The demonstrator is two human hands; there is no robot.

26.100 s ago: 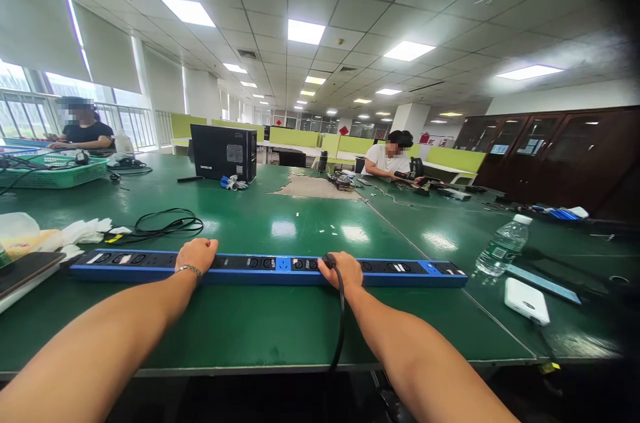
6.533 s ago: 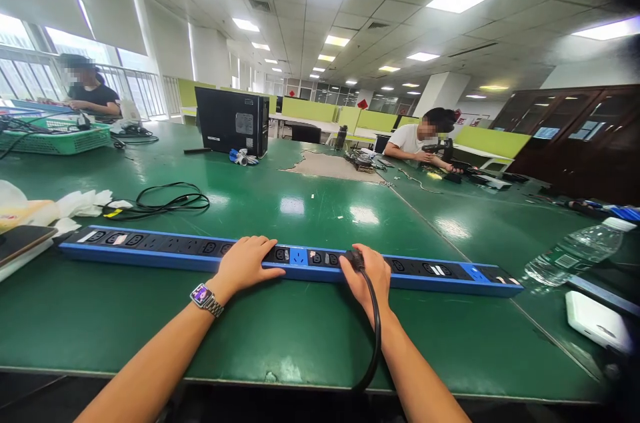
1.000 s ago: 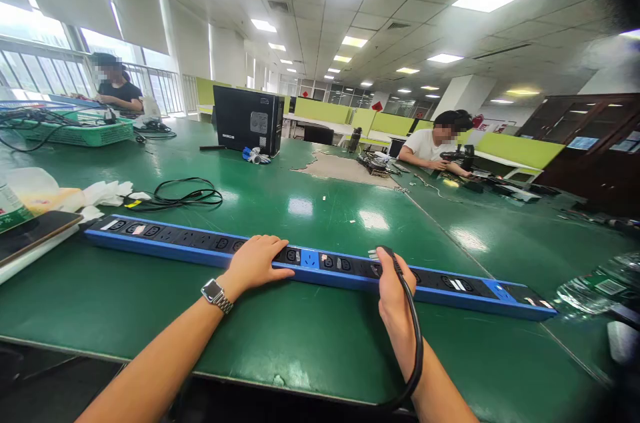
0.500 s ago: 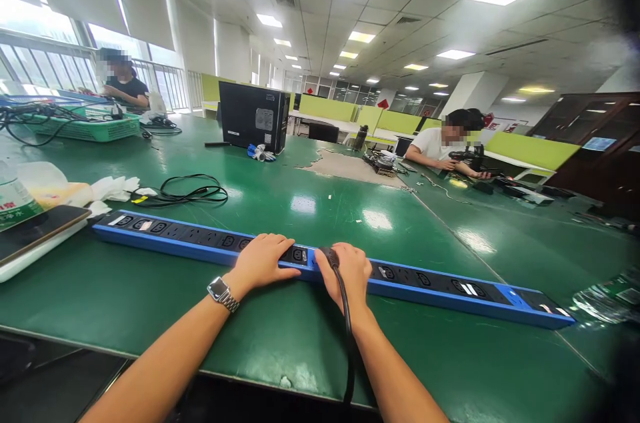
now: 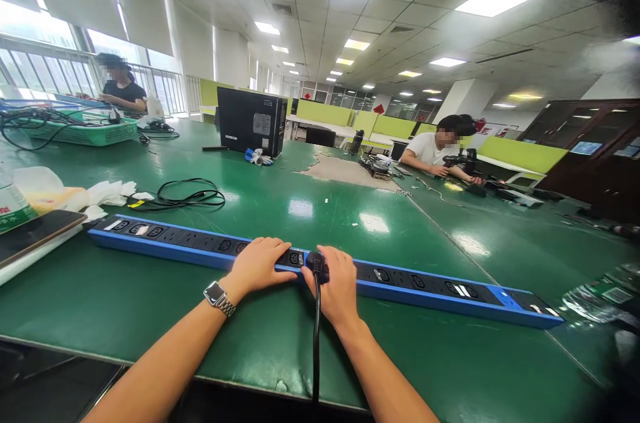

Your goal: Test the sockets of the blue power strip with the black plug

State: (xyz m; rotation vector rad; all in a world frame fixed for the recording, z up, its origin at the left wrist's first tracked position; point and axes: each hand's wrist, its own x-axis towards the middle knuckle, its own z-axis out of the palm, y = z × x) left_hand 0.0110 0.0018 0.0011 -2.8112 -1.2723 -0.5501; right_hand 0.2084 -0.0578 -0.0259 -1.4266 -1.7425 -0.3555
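Note:
A long blue and black power strip point(image 5: 190, 244) lies across the green table, with a row of sockets along its top. My left hand point(image 5: 261, 263) is wrapped over the strip left of its middle, thumb on the near side. Just to the right, my right hand point(image 5: 337, 279) grips a black power plug point(image 5: 317, 265) between thumb and fingers, over the strip's middle. From the plug a thick black cord point(image 5: 316, 343) runs down past the table's near edge. Whether the plug's pins sit in a socket is hidden.
A coiled black cable point(image 5: 190, 195) lies behind the strip. At left are a phone point(image 5: 40, 236) and a bottle point(image 5: 15, 206); a clear plastic bottle point(image 5: 595, 296) lies at right. Farther back stand a computer case point(image 5: 250, 121) and a green basket point(image 5: 95, 135). Two people sit across the table.
My right hand has turned and shifted slightly left, so the plug now shows more fully and its cord hangs straighter. My left hand stays on the strip.

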